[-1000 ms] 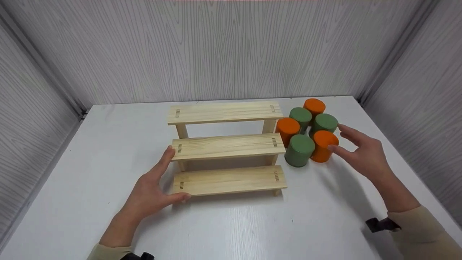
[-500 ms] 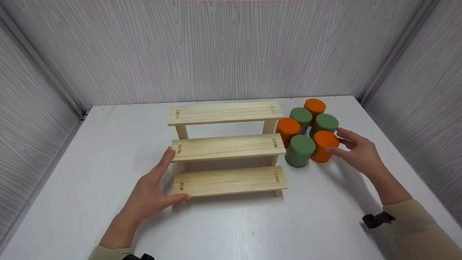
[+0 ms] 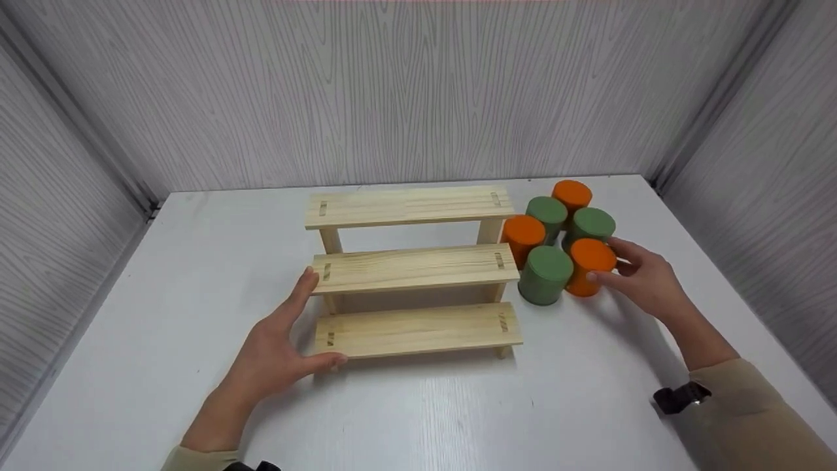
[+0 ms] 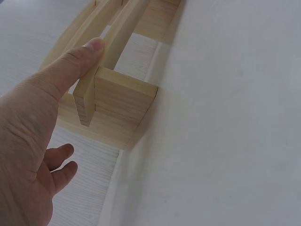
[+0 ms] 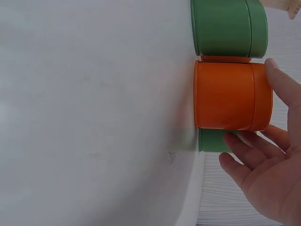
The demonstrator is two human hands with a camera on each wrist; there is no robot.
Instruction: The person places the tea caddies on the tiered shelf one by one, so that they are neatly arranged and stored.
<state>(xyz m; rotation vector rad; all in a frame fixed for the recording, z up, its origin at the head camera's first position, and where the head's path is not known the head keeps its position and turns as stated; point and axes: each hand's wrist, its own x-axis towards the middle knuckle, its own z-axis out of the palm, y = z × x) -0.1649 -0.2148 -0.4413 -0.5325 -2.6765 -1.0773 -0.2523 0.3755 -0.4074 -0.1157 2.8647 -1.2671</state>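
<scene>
In the head view, a three-tier wooden step shelf stands mid-table. My left hand is spread at its left end: the thumb touches the front edge of the lowest board, the index finger the end of the middle board. The left wrist view shows the thumb against a board's edge. My right hand holds an orange lidded canister, thumb on the near side, fingers on the right. In the right wrist view, the thumb lies at the lid's edge and the fingers along the canister's opposite side.
A green canister stands left of the held one. Behind are a second green canister, a third, an orange one and another orange one by the shelf. Grey wood-grain panels wall the white table.
My right hand has moved left and closed in on the front orange canister, its thumb sliding onto the near side. The left hand keeps its place at the shelf.
</scene>
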